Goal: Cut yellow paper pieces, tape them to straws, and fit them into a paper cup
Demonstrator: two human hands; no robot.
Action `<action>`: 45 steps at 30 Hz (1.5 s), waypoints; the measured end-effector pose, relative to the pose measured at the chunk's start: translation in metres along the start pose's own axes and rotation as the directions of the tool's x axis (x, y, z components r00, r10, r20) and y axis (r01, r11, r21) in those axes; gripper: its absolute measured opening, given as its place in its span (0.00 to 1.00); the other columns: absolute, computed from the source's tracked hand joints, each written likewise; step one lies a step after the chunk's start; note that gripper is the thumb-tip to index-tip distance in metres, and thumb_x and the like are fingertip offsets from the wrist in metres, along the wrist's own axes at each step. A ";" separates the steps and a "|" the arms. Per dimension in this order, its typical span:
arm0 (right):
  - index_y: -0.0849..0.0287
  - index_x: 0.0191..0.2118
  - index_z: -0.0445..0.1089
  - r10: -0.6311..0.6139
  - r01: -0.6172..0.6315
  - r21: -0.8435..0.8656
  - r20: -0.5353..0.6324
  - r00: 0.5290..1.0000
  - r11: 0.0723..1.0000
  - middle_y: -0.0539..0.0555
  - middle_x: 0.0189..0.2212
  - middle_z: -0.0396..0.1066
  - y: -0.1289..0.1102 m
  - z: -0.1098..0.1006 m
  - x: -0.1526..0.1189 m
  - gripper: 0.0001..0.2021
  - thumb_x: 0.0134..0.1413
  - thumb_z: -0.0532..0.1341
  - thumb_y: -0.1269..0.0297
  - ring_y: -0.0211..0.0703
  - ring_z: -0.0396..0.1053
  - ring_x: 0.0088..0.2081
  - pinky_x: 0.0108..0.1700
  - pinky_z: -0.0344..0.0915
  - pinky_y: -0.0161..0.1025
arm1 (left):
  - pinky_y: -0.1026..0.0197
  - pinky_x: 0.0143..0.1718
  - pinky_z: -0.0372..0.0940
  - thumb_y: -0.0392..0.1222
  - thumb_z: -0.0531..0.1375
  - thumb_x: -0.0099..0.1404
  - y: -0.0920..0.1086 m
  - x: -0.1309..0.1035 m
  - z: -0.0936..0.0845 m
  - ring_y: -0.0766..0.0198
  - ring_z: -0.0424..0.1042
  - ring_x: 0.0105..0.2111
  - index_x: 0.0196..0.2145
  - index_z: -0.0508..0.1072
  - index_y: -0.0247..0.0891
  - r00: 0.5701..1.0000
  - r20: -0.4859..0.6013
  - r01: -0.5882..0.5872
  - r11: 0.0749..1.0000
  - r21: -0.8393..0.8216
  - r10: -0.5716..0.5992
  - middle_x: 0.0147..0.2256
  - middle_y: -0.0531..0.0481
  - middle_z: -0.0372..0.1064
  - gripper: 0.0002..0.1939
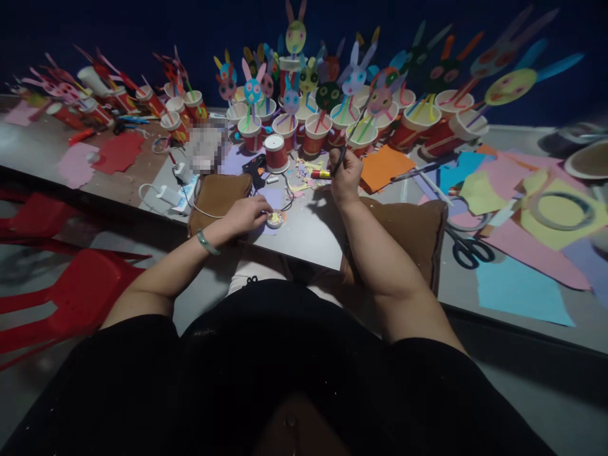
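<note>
My left hand [249,214], with a bangle at the wrist, has its fingers curled down onto the edge of a small round whitish disc [275,220] with a yellow centre. Under the disc lies a piece of lilac paper [266,199]. Raised above the table, my right hand [348,177] is closed around a long thin dark tool [339,159] pointing up and away; its exact kind is unclear. Beside that hand is a red and yellow glue stick [321,174]. A black glue gun [255,167] and an upturned red paper cup [276,154] stand farther back.
Paper cups [317,134] with coloured rabbit figures crowd the back. Brown cushions [221,195] flank the work spot. Black-handled scissors [470,248], a tape roll [563,209] and coloured paper [525,291] lie right. A power strip [185,197] and red chairs [90,291] are left.
</note>
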State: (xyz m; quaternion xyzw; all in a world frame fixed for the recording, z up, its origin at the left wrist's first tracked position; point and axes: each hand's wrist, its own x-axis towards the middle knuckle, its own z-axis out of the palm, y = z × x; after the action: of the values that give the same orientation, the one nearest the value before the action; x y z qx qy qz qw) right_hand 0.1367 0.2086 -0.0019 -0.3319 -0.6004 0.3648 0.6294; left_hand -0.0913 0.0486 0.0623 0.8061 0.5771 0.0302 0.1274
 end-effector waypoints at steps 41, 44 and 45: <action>0.54 0.22 0.54 0.123 -0.122 -0.053 0.013 0.992 0.991 0.46 0.21 0.52 -0.024 0.003 -0.006 0.33 0.50 0.56 0.26 0.37 0.54 0.25 0.29 0.58 0.39 | 0.57 0.38 0.62 0.49 0.49 0.74 0.020 -0.007 0.017 0.59 0.68 0.36 0.45 0.78 0.34 0.992 0.106 -0.084 0.973 0.213 0.063 0.45 0.37 0.66 0.21; 0.54 0.22 0.54 0.136 -0.135 -0.030 0.033 0.990 0.990 0.46 0.20 0.52 -0.027 0.004 -0.007 0.33 0.49 0.57 0.26 0.37 0.53 0.25 0.29 0.57 0.38 | 0.57 0.37 0.62 0.49 0.49 0.74 0.019 -0.008 0.020 0.60 0.67 0.35 0.46 0.78 0.35 0.994 0.087 -0.086 0.973 0.216 0.068 0.45 0.38 0.66 0.21; 0.54 0.22 0.53 0.139 -0.138 -0.027 0.039 0.990 0.990 0.45 0.20 0.52 -0.028 0.005 -0.008 0.33 0.49 0.58 0.26 0.36 0.53 0.25 0.29 0.57 0.38 | 0.57 0.37 0.62 0.48 0.49 0.74 0.019 -0.009 0.021 0.60 0.67 0.35 0.45 0.78 0.35 0.994 0.082 -0.090 0.972 0.219 0.074 0.44 0.38 0.66 0.20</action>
State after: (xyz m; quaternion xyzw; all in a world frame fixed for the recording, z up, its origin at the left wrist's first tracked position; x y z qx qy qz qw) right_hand 0.1337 0.1876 0.0181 -0.3727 -0.5930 0.4073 0.5861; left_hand -0.0729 0.0312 0.0477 0.8390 0.5380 -0.0588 0.0561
